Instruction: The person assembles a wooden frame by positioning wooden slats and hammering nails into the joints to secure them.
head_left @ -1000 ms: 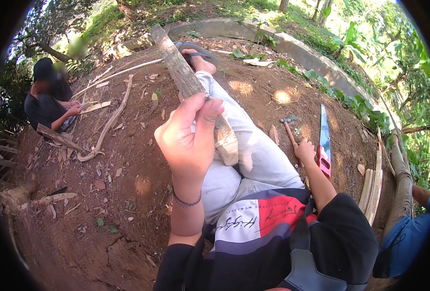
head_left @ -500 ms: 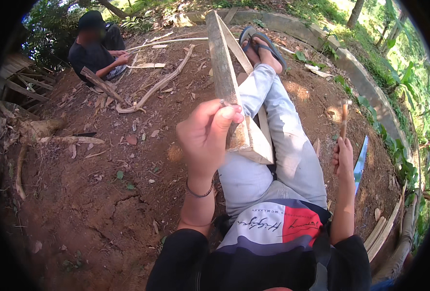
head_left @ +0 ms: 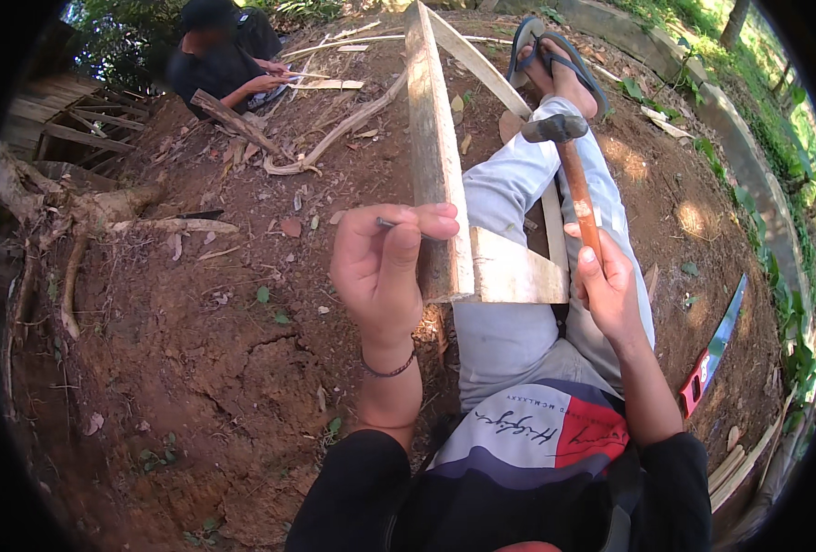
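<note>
Brown, leaf-strewn soil [head_left: 242, 451] is spread across the scene and is bordered at the upper right by a low concrete wall [head_left: 647, 46]. At the upper left, a co-worker [head_left: 214, 69] in dark clothes is seated. Pale-trousered legs [head_left: 504, 354] are stretched forward, and over the thighs the near end of a wooden frame [head_left: 434, 138] is set, its long board pointed away and joined by a short board [head_left: 520, 274] set crosswise. To the right, a saw [head_left: 716, 342] with a red handle is laid on the soil. By the right hand [head_left: 613, 290] a hammer [head_left: 584, 189] is gripped by its handle, head raised. Between the thumb and fingers of the left hand [head_left: 382, 267], beside the long board, a small nail [head_left: 386, 222] is pinched; whether its tip is touching the wood cannot be told
</note>
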Demonstrator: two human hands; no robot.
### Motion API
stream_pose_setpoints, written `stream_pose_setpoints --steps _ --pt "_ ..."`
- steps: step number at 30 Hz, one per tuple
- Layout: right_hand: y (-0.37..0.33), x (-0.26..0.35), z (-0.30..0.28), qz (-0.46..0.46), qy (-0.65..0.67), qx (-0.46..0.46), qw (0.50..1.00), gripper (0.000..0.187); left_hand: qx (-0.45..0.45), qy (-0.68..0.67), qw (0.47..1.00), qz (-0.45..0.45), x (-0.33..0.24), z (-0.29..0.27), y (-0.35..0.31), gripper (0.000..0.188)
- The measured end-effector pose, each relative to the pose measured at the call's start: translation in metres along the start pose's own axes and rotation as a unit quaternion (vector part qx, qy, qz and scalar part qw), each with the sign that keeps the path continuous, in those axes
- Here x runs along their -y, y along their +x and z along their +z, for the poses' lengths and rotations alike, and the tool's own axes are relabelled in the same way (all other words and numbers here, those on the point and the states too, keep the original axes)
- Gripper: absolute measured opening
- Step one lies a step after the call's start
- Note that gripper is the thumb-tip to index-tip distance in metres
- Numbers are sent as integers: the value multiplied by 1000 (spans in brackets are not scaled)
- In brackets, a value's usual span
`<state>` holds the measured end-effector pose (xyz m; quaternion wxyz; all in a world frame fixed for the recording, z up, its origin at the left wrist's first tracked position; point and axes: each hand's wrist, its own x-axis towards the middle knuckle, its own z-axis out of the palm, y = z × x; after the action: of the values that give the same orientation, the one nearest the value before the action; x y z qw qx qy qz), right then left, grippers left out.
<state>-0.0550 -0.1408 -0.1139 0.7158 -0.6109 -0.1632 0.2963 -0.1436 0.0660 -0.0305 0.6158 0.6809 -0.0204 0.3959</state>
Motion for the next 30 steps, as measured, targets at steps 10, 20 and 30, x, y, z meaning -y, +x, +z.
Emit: stream_pose_setpoints --steps 10,20,30 --pt "-13 20 -26 -41 -65 -55 996 48 40 32 998 40 1 30 9 10" --pt "-29 51 -56 -91 -175 -98 975 45 95 47 993 -54 -10 62 17 6" --pt "-62 168 -84 -201 -466 1 862 44 122 116 985 -46 -10 80 23 10"
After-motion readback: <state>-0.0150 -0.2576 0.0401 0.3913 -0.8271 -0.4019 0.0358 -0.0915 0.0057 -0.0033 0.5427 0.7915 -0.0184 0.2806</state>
